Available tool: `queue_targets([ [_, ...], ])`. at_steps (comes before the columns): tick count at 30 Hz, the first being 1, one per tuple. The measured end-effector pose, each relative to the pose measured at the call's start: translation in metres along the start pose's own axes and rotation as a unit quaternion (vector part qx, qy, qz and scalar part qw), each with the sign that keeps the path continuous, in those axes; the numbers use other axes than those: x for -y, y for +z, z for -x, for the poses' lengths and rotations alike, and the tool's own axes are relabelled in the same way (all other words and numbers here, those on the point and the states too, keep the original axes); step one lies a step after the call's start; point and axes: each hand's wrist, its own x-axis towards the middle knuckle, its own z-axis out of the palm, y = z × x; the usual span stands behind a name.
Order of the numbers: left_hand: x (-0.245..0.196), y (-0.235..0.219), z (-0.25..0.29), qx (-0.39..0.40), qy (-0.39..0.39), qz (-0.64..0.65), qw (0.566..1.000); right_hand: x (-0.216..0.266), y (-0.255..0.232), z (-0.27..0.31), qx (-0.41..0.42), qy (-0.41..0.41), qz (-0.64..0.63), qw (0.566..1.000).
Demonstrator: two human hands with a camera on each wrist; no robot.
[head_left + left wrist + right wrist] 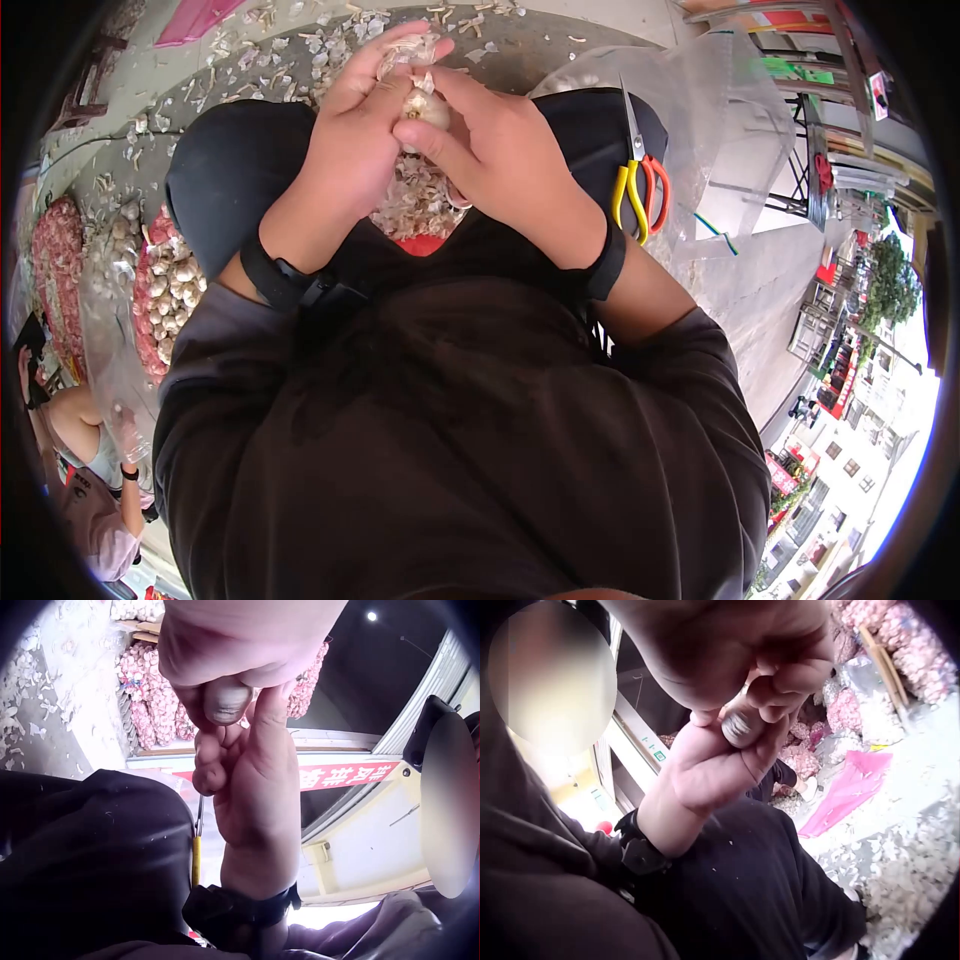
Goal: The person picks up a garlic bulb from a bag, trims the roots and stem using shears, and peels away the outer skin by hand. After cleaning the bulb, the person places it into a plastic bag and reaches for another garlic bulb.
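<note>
In the head view a whitish garlic bulb [424, 110] is held between both hands, above the lap. My left hand [350, 145] curls round its left side, with loose papery skin [410, 48] at the fingertips. From the right, my right hand [505, 145] grips the same bulb, its thumb lying across the front and its fingers reaching over the top. Both wrist views show the hands meeting closely, with much of the bulb covered by fingers. Below the hands, between the knees, lies a heap of garlic skins [420, 190] with something red under its near edge.
Scissors [641, 180] with yellow and orange handles rest on the right thigh, near a clear plastic sheet [700, 110]. A red net bag of garlic bulbs [175, 290] stands at the left. Peelings [290, 70] litter the floor ahead. Another person [95, 500] is at lower left.
</note>
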Motion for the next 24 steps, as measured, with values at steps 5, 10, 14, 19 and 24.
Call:
queue_targets([
  [5,-0.002,0.005,0.004,-0.045,0.034,-0.025,0.998,-0.017,0.039,-0.015,-0.084,-0.049,-0.15,0.984],
  [10,0.0,0.004,0.0,-0.05,0.087,-0.055,0.993,-0.001,0.038,-0.015,0.018,0.114,-0.456,0.882],
  [14,0.008,0.007,0.002,-0.006,0.039,0.026,0.999,-0.007,0.037,-0.022,-0.078,0.063,-0.447,0.889],
  [19,0.015,0.012,0.01,0.011,0.054,-0.08,0.995,-0.007,0.039,-0.021,-0.132,0.073,-0.392,0.907],
  [24,0.006,0.014,0.011,0.011,0.032,-0.086,0.996,-0.009,0.046,-0.021,-0.127,0.1,-0.456,0.875],
])
